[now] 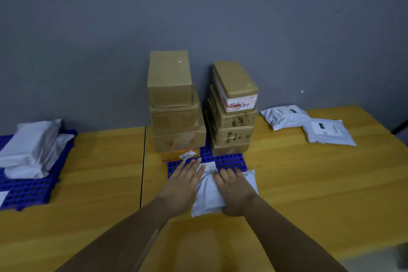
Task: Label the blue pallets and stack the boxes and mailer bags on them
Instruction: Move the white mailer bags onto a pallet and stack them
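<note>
Pressing a white mailer bag [206, 196] onto the front of the blue pallet [229, 161], you lay your left hand [183, 185] flat, fingers straight, while your right hand [234, 190] grips its near corner. Just past your fingertips stand the stacked boxes [176, 115]. Two loose bags [284, 117], far off to the right of your right hand, are not stacked yet.

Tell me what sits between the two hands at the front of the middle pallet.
A white mailer bag, partly over the blue pallet front edge. The left hand rests flat beside it and the right hand grips its near corner. Head view.
</note>
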